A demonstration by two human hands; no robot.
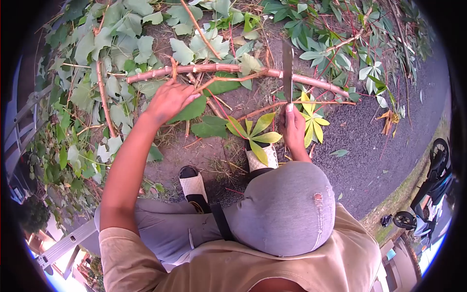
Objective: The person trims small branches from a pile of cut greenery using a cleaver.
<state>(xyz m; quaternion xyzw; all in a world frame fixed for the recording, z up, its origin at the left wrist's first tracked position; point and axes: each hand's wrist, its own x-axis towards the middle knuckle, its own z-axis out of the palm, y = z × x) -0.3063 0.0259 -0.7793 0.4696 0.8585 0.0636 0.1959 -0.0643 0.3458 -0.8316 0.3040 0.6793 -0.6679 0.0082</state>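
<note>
Knee [287,209] up close; beyond it our right hand [293,127] is clamped on a knife [287,70], left hand [169,100] open over the stem [194,69]. Looks stiff, woody; we'd hold it mid-length.

I'm standing on bare dirt [204,155] where a long cut stem [219,69] is lying (leafy branches [121,53] are sprawling around it).

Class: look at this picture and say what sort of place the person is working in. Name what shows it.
Probably an outdoor roadside plot or garden edge: cut leafy stems lie on bare soil, beside a paved road with a parked motorbike.
</note>
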